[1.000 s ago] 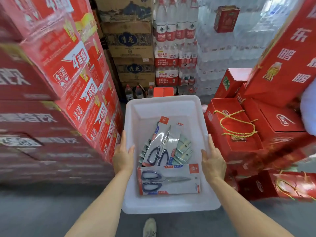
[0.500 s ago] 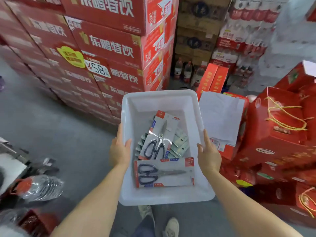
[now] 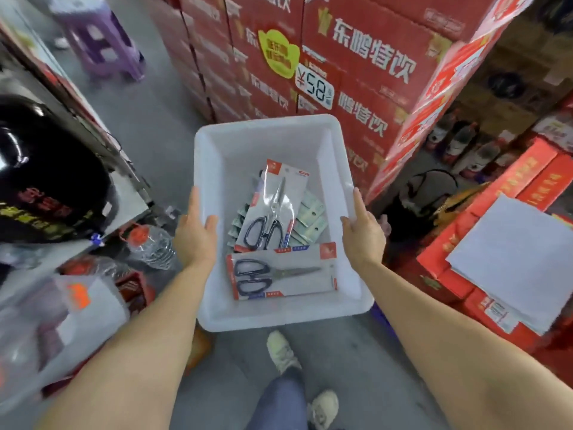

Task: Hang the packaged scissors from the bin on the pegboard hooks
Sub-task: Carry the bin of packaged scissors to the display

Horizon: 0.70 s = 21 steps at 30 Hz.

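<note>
So right now I've got the bin carried out in front at about waist height, one hand on each long side. Left hand is clamped on the left rim with the thumb hooked over the edge into the bin; the fingers go down the outside wall, so I can't see how they're curled. Right hand does the same on the right rim, thumb on the lip, fingers hidden outside. Makes sense to me: a wide, shallow tub stays level when you grab it at the middle of both sides, so the packs don't slide around.

The scissors are all in the bin, none hung yet, and I can't see any pegboard from here, so my guess is this is just the carrying leg.

Count: two big carded packs with black handles. One lies flat across the near end, blades pointing right. The other lies lengthwise, blades pointing away, with its handle end just overlapping the first. Under it there's a fan of smaller greenish packs; several of them, too overlapped to count.

Around me: stacked red cartons ahead with a price tag, a purple stool off to the left, and my shoes on the grey floor below.
</note>
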{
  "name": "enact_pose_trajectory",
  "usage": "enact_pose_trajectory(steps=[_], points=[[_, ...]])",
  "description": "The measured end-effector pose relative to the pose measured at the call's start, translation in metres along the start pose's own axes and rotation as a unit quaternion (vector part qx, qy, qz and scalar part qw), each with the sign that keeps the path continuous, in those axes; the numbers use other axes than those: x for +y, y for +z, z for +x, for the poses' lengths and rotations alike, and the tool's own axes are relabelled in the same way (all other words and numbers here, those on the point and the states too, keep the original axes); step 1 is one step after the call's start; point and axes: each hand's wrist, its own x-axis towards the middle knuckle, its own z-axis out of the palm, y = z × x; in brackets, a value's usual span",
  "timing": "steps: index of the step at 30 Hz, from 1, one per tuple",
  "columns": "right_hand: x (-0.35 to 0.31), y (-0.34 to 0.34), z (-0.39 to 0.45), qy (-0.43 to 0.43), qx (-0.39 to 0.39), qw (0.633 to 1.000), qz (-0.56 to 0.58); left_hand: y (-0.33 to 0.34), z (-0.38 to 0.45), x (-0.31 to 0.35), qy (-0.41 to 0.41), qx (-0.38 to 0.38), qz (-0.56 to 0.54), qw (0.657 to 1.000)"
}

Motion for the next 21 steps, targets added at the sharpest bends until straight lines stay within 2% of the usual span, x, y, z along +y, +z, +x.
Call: enact_pose_trajectory(steps=[7, 14, 21], points=[[-0.093, 0.046, 0.079, -0.089, -0.036, 0.995, -0.002, -0.029, 0.080, -0.029, -0.071, 0.063, 0.003, 0.995], [-0.173, 0.080, 0.153, -0.154, -0.031, 0.988, 0.003, -0.046, 0.164, -0.035, -0.106, 0.108, -0.003, 0.988], [-0.238, 0.118, 0.241, -0.199, -0.066, 0.978, 0.007, -0.046, 0.255, -0.030, -0.133, 0.114, 0.005, 0.985]])
